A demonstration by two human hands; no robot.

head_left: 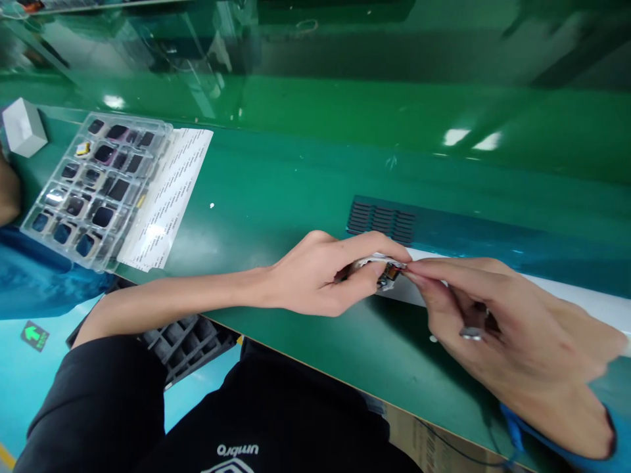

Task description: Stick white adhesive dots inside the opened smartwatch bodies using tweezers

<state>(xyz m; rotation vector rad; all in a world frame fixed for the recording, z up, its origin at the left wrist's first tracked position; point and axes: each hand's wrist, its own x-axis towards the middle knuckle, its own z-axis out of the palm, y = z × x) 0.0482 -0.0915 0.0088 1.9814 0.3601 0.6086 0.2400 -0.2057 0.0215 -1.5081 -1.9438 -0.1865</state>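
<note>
My left hand (335,276) is closed around a small electronic device (390,272) with a whitish casing and exposed parts inside. Thumb and index finger of my right hand (493,309) pinch together at the device's right edge; whatever lies between those fingertips is too small to make out. A silver metal tool (473,326) is tucked in the curled fingers of the same hand, most of it hidden. Round my right wrist runs a blue strap (513,427) with a cord. Both hands are above the green bench (276,190), close to its front edge.
Blue film (473,240) with rows of black strips (382,220) lies behind my hands, beside a white strip (591,302). Leftward are a clear compartment tray (96,190) of square watch-like parts, printed white sheets (170,197), a white box (23,128) and another person's arm (7,190).
</note>
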